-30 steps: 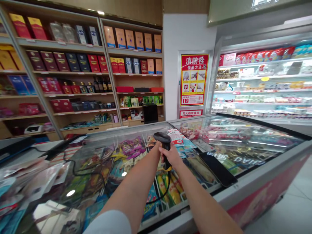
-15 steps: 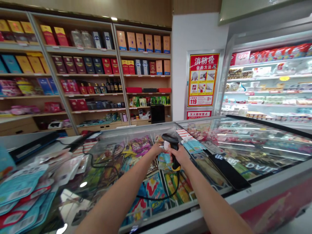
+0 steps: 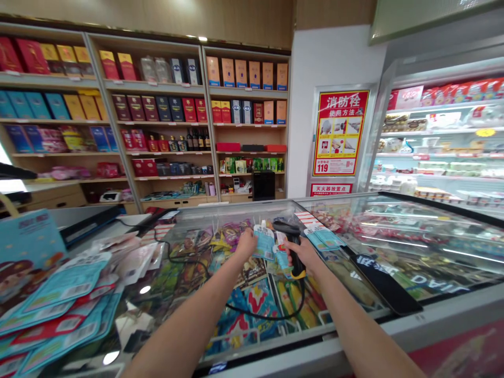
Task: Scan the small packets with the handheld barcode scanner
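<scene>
Over the freezer's glass lid, my left hand (image 3: pixel 247 242) pinches the edge of a flat light blue pouch (image 3: pixel 263 241) with a small white tip at its top. My right hand (image 3: pixel 302 254) is wrapped around the grip of a black barcode scanner (image 3: pixel 289 229), whose head points left above the pouch. A cable (image 3: pixel 271 317) loops down from its yellow-trimmed base. Just left of the scanner's grip is another light blue and white packet (image 3: pixel 281 255); I cannot tell whether my right fingers touch it. More blue pouches (image 3: pixel 323 237) lie on the glass beyond my right hand.
A heap of blue and red pouches (image 3: pixel 63 310) lies at the left, beside clear packets (image 3: pixel 136 260) and a blue gift bag (image 3: pixel 33 241). A long black panel (image 3: pixel 388 286) rests on the lid at the right. Shelves of boxes (image 3: pixel 157 107) and a lit cooler (image 3: pixel 444 136) stand behind.
My left hand has drawn away from the scanner, and the blue pouch in it now shows its broad face. The scanner stays in my right hand. The view has turned slightly left.
</scene>
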Motion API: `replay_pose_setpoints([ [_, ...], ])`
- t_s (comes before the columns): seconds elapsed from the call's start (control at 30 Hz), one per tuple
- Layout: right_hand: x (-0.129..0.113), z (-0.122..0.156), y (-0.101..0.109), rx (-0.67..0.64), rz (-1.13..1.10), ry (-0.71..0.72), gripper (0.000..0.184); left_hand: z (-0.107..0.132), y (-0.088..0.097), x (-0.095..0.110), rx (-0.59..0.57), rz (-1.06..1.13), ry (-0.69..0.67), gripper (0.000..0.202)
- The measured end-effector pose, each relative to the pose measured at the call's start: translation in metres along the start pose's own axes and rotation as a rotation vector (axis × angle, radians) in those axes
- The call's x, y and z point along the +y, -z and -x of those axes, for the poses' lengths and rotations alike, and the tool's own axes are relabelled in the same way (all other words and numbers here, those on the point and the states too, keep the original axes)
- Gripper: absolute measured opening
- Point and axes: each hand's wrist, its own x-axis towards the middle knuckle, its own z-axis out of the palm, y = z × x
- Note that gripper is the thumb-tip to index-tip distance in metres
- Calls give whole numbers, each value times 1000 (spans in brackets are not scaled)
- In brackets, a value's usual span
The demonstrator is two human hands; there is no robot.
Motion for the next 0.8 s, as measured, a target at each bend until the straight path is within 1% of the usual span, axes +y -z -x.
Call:
replay_pose_setpoints([
  [0.03,0,0,0,-9,10,-4,28,-3,5,-5,61,24,-13,15],
  [0.1,0,2,-1,-26,31,-15,29,-6,12,-17,149,179,-1,7],
  [0.2,0,5,-2,-65,61,-36,30,-8,14,-33,217,451,72,4],
  [0.3,0,7,-1,-111,98,-80,31,-11,12,-42,270,598,163,5],
  [0.4,2,8,1,-154,136,-130,32,-13,11,-42,302,644,227,7],
  [0.47,4,8,1,-177,145,-140,32,-15,10,-40,313,655,245,6],
  [0.57,6,7,2,-197,147,-154,33,-15,7,-38,328,663,214,6],
  [0.7,5,8,0,-199,147,-171,37,-12,3,-36,297,652,151,4],
  [0.8,4,10,-2,-189,146,-180,38,-10,3,-33,287,654,158,2],
])
